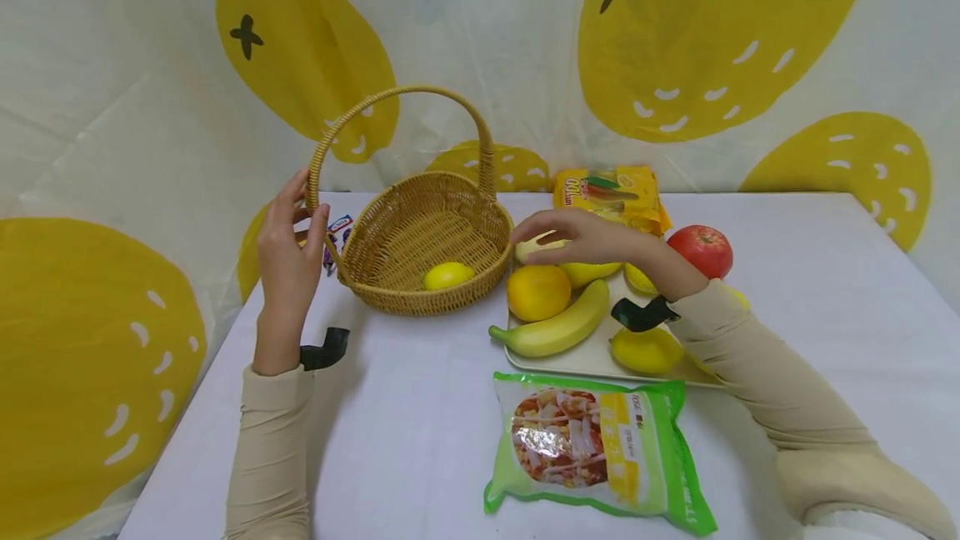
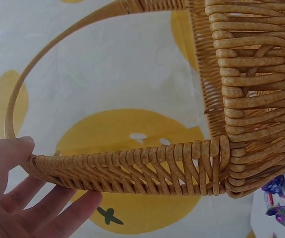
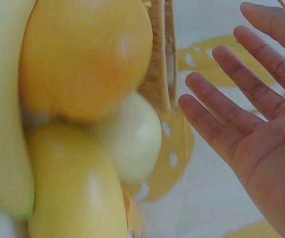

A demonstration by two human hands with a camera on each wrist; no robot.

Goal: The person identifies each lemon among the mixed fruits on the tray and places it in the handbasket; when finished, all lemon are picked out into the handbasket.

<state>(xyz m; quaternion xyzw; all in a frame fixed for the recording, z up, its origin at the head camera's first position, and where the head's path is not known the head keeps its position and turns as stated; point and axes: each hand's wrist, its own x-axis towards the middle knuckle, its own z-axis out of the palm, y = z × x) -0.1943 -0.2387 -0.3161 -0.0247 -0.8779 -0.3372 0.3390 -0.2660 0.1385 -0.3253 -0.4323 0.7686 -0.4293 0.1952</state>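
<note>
The left hand point(image 1: 288, 261) holds the wicker basket point(image 1: 423, 244) at the base of its arched handle, thumb on one side and straight fingers on the other; the left wrist view shows the thumb point(image 2: 11, 148) on top of the woven band and the fingers point(image 2: 58, 208) beneath it. The right hand point(image 1: 592, 238) hovers flat over a cream tray point(image 1: 592, 352) of fruit, fingers straight and spread, gripping nothing; the right wrist view shows its open palm point(image 3: 261, 129) clear of the fruit.

The basket stands on a white table point(image 1: 825, 273), to the left of the tray. One lemon point(image 1: 447, 275) lies inside it.

The right hand covers most of a pale fruit point(image 1: 536, 247) and a yellow one point(image 1: 588, 272) beneath it. The forearm hides part of another yellow fruit point(image 1: 641, 279) and the tray's far right edge. What these fruits are cannot be told. In the right wrist view the fruit is close and blurred.

Clearly seen on the tray: one orange point(image 1: 538, 292), one banana point(image 1: 558, 327) and one lemon-like fruit point(image 1: 647, 350). One red apple point(image 1: 701, 250) sits by the tray's far right.

Two snack bags lie on the table: a green one point(image 1: 596, 448) near the front and a yellow one point(image 1: 611, 194) behind the tray. Their printing is too small to read. A small purple and white packet point(image 1: 337, 236) lies partly hidden behind the basket handle.
</note>
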